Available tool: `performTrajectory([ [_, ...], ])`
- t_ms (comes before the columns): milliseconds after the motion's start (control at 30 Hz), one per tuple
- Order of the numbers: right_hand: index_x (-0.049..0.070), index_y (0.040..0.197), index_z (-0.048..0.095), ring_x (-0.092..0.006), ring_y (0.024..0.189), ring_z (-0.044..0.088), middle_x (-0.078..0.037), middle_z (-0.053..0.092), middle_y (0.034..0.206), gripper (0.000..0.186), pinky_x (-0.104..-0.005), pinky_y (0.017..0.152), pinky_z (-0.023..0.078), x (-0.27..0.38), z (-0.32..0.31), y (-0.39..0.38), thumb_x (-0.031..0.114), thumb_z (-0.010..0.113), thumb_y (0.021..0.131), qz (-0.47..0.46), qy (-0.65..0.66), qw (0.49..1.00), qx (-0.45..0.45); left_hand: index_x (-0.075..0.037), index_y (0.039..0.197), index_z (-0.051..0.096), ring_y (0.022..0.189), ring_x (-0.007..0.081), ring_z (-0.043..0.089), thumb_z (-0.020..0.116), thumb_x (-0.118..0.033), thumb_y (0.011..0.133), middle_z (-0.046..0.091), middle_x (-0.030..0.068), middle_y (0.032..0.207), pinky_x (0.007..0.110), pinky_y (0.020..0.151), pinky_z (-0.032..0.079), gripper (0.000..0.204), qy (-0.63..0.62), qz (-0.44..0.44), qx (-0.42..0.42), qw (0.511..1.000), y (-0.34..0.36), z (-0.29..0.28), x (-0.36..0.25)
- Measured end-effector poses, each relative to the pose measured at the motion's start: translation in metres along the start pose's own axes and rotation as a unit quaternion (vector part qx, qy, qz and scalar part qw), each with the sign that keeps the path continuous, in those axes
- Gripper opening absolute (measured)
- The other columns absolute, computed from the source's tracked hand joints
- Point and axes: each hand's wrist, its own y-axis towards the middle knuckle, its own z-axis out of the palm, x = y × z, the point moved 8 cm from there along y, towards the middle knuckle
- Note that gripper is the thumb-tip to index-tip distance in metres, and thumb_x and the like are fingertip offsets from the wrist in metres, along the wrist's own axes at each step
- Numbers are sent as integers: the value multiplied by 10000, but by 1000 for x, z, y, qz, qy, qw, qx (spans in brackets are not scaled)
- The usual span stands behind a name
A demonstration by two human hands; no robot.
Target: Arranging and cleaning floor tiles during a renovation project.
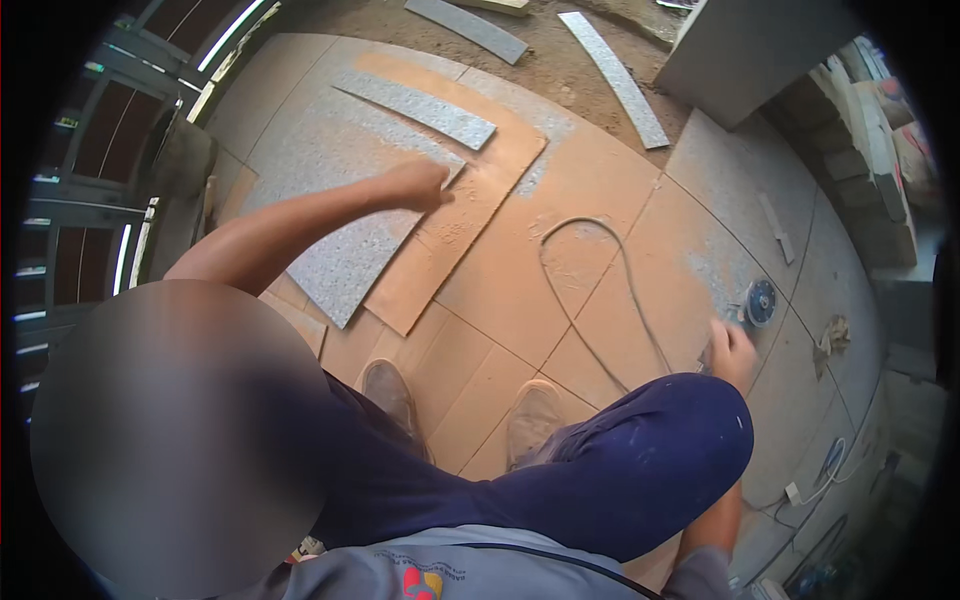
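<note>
A large grey speckled tile [345, 270] lies on a dust-covered brown board [470, 225] on the floor. My left hand [418, 187] is closed at the tile's right edge, its fingertips partly hidden. A narrow speckled strip [425, 110] lies just beyond the tile, with a wedge-shaped gap between them. Off to the right, beside my knee, my right hand [732, 352] is wrapped round an angle grinder, its round blue cutting disc [760, 302] showing past the fingers. My knee and hand hide most of the grinder's body.
A looped cord [625, 260] lies on the tiled floor between the board and the grinder. Cut strips [615, 80] rest on bare soil at the far side. A grey slab or panel [745, 60] stands far right. A crumpled scrap [833, 335] and a white plug [793, 493] lie at right.
</note>
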Motion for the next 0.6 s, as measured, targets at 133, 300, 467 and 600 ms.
performTrajectory([
  [133, -30, 879, 665, -181, 655, 590, -144, 623, 710, 274, -331, 629, 464, 182, 125, 36, 239, 644, 925, -284, 22, 947, 152, 32, 1084, 633, 1084, 431, 605, 640, -309, 909, 643, 253, 1119, 502, 932, 487, 383, 24, -141, -102, 984, 14, -13, 104],
  [300, -43, 861, 672, -314, 701, 644, -212, 666, 785, 336, -409, 657, 490, 312, 238, 61, 292, 652, 884, -455, -64, 857, 235, 1, 1211, 579, 1218, 383, 523, 587, -351, 929, 567, 210, 1270, 527, 1026, 402, 451, -36, -290, -298, 909, 29, -1, 133],
  [467, -13, 885, 703, -373, 805, 685, -227, 702, 878, 320, -461, 724, 529, 360, 353, 97, 291, 626, 820, -428, -177, 835, 299, -12, 1207, 564, 1232, 380, 485, 551, -398, 963, 555, 190, 1260, 544, 1060, 329, 457, -94, -355, -362, 857, 26, 37, 137],
  [600, -17, 918, 716, -404, 906, 692, -251, 703, 941, 328, -480, 811, 547, 388, 432, 118, 281, 623, 817, -454, -214, 815, 289, -28, 1278, 495, 1279, 361, 407, 500, -390, 997, 491, 176, 1309, 535, 1117, 234, 458, -61, -350, -419, 835, 18, 57, 133],
])
